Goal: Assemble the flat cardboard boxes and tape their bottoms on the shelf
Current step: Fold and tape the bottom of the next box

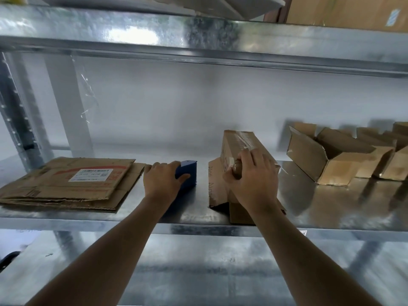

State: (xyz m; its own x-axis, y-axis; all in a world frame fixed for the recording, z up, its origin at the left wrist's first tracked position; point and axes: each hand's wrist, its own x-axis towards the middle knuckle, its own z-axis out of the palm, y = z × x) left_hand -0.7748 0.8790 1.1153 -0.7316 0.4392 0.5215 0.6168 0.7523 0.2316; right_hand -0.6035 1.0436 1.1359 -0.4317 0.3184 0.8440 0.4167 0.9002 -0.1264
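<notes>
Cardboard box (240,149), brown and oblong, stands bottom-up on the galvanised metal shelf (309,208), clear tape along its seam. Right hand (251,180) grips a brown tape roll (237,171) against it; left hand (163,180) holds a blue dispenser (187,173). Flattened cartons (66,182) lie left; several assembled open boxes (331,157) sit far right.

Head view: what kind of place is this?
Likely a stockroom or packing area: galvanised metal shelving, a stack of flattened brown cardboard boxes with a shipping label, and assembled open brown cartons lined up at right.
</notes>
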